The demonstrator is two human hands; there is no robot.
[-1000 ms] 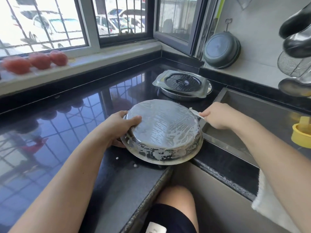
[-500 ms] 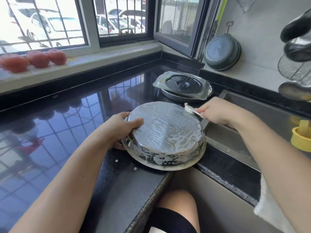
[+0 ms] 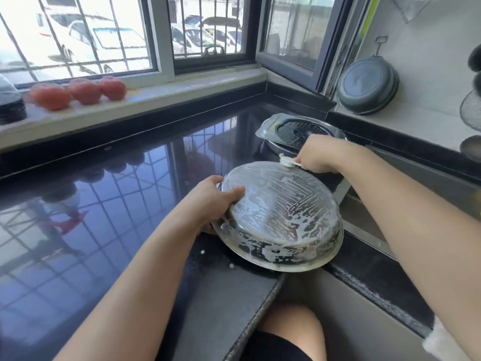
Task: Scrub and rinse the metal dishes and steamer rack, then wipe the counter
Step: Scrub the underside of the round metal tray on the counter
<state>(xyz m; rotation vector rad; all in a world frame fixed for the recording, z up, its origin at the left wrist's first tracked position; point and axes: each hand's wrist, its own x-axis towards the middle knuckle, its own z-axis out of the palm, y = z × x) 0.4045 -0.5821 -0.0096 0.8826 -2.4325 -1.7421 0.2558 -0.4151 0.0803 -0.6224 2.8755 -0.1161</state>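
Black counter (image 3: 104, 204), soapy dish (image 3: 281, 220) (upturned), brush (image 3: 287, 162)

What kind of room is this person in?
Most likely a home kitchen: a soapy metal dish is being scrubbed on a black counter beside a sink, and a pan leans against the wall.

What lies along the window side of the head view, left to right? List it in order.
dark jar → three tomatoes on the sill → steamer rack → dark pan leaning on the wall → wire strainer at the right edge
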